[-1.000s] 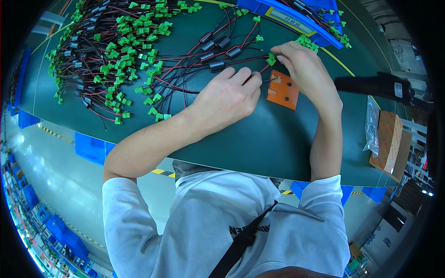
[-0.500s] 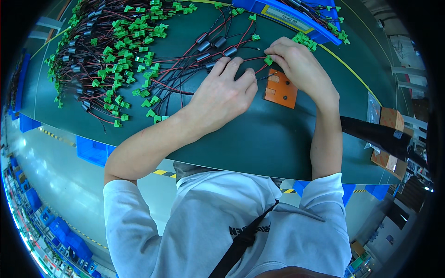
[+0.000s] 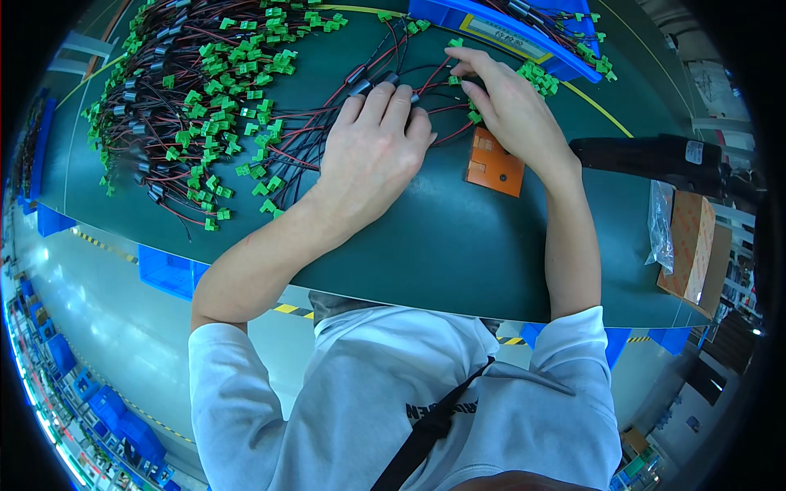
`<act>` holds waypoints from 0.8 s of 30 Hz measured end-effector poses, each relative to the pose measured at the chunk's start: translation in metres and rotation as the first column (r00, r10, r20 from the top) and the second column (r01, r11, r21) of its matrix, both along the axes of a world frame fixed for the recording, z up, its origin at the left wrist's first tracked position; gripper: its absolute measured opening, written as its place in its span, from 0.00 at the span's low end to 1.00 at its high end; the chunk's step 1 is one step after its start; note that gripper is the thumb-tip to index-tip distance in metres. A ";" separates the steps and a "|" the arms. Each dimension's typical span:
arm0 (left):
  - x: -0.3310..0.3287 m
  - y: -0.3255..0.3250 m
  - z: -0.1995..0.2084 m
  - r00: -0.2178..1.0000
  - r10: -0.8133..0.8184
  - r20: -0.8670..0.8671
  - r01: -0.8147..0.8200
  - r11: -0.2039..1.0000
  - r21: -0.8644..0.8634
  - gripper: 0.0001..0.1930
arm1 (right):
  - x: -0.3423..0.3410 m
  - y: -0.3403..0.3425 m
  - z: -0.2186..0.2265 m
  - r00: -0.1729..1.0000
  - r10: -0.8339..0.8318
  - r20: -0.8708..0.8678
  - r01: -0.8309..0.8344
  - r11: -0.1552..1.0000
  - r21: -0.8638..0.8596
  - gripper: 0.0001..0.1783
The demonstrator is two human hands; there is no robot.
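My left hand point(image 3: 375, 147) lies over a bundle of red and black wire harnesses point(image 3: 315, 131), its fingers curled onto their dark cylinders point(image 3: 360, 87). Red wires emerge beside its thumb and run to green connectors point(image 3: 475, 117) near my right hand point(image 3: 516, 106). That hand is raised with thumb and index finger apart; nothing shows held between them. A green connector point(image 3: 454, 80) lies just left of its thumb. Below the right palm sits an orange block point(image 3: 495, 173) with cut-outs and a dark hole, its upper right part covered by the hand.
A large heap of similar harnesses point(image 3: 205, 98) covers the table's left. At the back stands a blue bin point(image 3: 565, 61) with more harnesses. A long black object point(image 3: 647, 155) with a pale label reaches in from the right, above a clear plastic bag point(image 3: 660, 225) and a cardboard box point(image 3: 692, 254).
My left hand has shifted left over the harnesses. My right hand has moved slightly up and left, its thumb and index parting from the connector. The black object at right has swung farther back.
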State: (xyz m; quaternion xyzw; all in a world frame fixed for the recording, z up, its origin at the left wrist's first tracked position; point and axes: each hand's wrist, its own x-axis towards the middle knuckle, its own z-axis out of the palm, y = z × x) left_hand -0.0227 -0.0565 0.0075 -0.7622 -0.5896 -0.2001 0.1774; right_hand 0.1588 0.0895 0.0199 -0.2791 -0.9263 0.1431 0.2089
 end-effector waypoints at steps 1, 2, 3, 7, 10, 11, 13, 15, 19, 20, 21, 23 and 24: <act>0.000 0.000 0.000 1.000 0.000 -0.003 0.000 1.000 0.004 0.16 | 0.000 0.000 0.000 1.000 0.000 -0.003 0.000 1.000 0.004 0.22; 0.000 0.000 -0.002 1.000 -0.009 0.002 0.009 1.000 -0.002 0.16 | 0.000 0.000 -0.001 1.000 -0.014 0.015 0.015 1.000 -0.021 0.22; 0.000 0.000 -0.002 1.000 -0.018 0.008 0.018 1.000 -0.008 0.16 | 0.000 0.000 -0.001 0.999 -0.028 0.034 0.030 0.999 -0.045 0.22; 0.001 -0.001 -0.002 1.000 -0.022 0.006 0.022 0.999 -0.032 0.16 | 0.002 -0.001 0.004 0.993 -0.116 0.013 0.117 0.992 -0.050 0.21; 0.002 -0.001 -0.002 1.000 -0.013 0.006 0.013 0.999 -0.043 0.18 | 0.002 0.002 0.002 0.979 -0.201 -0.043 0.203 0.979 0.027 0.22; 0.003 -0.001 -0.002 1.000 -0.006 0.014 0.007 0.999 -0.052 0.18 | 0.005 0.004 0.001 0.984 -0.178 -0.011 0.178 0.980 0.091 0.23; 0.003 -0.001 -0.003 1.000 0.002 0.023 0.000 0.998 -0.063 0.19 | 0.007 0.006 -0.001 0.988 -0.156 0.023 0.151 0.977 0.153 0.24; 0.003 -0.001 -0.003 1.000 -0.014 0.014 0.015 0.996 -0.088 0.20 | 0.007 0.008 -0.003 0.995 -0.090 0.031 0.082 0.978 0.194 0.25; 0.002 0.001 -0.005 0.999 -0.030 0.042 0.033 0.997 -0.068 0.20 | 0.001 0.004 -0.002 0.987 -0.155 -0.030 0.158 0.979 0.130 0.26; 0.001 0.001 -0.005 0.998 -0.034 0.056 0.038 0.997 -0.069 0.20 | 0.001 0.003 0.001 0.985 -0.173 -0.007 0.173 0.981 0.091 0.27; 0.001 0.001 -0.005 0.997 -0.038 0.070 0.042 0.997 -0.069 0.20 | 0.000 0.002 0.002 0.982 -0.189 0.016 0.188 0.981 0.053 0.27; 0.001 0.001 -0.007 0.997 -0.025 0.075 0.030 0.998 -0.063 0.22 | 0.002 0.003 -0.002 0.986 -0.167 0.020 0.164 0.983 0.084 0.27; 0.000 0.001 -0.007 0.997 -0.013 0.081 0.018 0.998 -0.058 0.24 | 0.003 0.003 -0.004 0.989 -0.144 0.025 0.140 0.984 0.114 0.27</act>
